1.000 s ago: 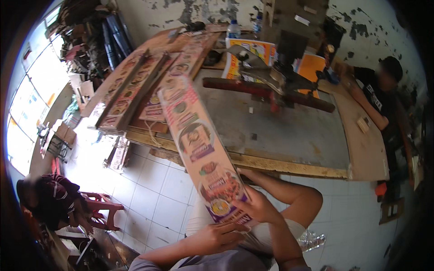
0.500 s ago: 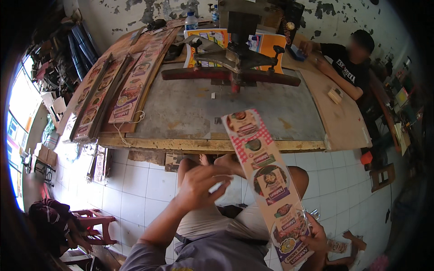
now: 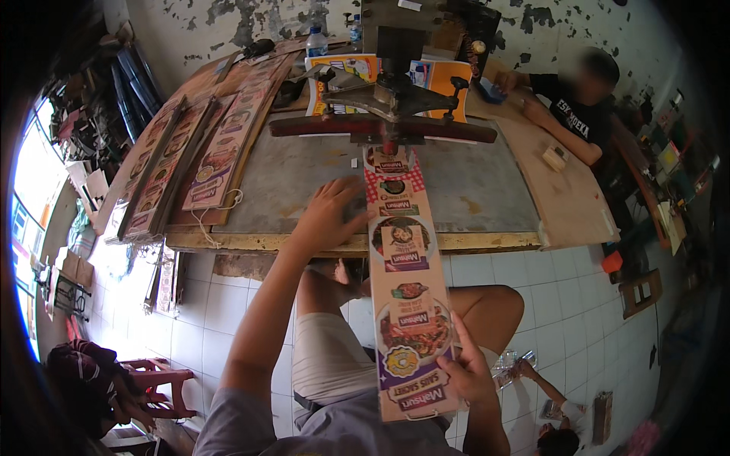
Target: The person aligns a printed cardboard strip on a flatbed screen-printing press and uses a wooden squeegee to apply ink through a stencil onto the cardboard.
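Note:
A long printed cardboard strip (image 3: pixel 409 292) with food pictures and a pink checked band runs from my lap toward the table. Its far end rests beneath the middle of a red-edged press bar (image 3: pixel 319 125); the near end sticks out past the table edge. My right hand (image 3: pixel 470 371) grips the strip's right side close to its near end, thumb on top. My left hand (image 3: pixel 328 215) lies on the grey metal tabletop (image 3: pixel 487 182), fingers spread, just left of the strip, with the thumb near its edge. A thin wire shows at the strip's near end.
Stacks of similar printed strips (image 3: pixel 220 156) lie on the table's left. Orange printed sheets (image 3: pixel 449 83) and a water bottle (image 3: pixel 316 42) stand behind the press. At right sits a co-worker (image 3: pixel 574 106) near a small wooden block (image 3: pixel 555 157). A red stool (image 3: pixel 163 380) is at lower left.
The strip has swung from a slant to nearly straight, and its far end has moved forward under the press bar. My left hand has moved from above my lap onto the table.

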Demonstrator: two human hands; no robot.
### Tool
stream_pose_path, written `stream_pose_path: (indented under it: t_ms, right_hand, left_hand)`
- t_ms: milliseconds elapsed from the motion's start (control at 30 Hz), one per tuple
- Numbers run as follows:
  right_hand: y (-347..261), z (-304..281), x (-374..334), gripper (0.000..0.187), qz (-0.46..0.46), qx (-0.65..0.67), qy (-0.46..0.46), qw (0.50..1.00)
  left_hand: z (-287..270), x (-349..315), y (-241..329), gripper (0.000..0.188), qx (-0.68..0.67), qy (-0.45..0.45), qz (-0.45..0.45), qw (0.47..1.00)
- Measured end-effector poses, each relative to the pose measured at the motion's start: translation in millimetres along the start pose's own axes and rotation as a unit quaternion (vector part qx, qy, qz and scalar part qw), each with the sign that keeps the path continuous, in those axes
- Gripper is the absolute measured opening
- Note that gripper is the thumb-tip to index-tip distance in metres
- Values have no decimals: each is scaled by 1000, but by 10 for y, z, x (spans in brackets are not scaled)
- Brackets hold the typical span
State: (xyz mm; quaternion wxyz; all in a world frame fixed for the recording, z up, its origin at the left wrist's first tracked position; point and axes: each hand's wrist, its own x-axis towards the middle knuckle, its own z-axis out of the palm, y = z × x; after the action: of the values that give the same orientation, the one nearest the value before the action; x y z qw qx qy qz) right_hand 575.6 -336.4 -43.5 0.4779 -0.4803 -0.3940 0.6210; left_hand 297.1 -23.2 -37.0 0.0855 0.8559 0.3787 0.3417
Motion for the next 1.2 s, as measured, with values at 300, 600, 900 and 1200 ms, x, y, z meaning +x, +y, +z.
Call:
stream_pose_path:
  t_ms: [300, 600, 900, 1200]
  right_hand:
    - [47, 155, 3, 97, 33, -47, -22, 998]
    - [-351, -114, 663, 52, -213, -423, 148, 868]
    - [-529, -229, 2366, 52, -363, -561, 80, 739]
    - [-483, -193, 2422, 55, -324, -597, 66, 731]
  left_hand:
    - [44, -52, -23, 72, 29, -37, 7, 999]
    - [56, -98, -31, 70, 39, -19, -12, 999]
    - [2, -46, 31, 74, 33, -22, -22, 999]
    - [-24, -66, 4, 76, 38, -19, -19, 999]
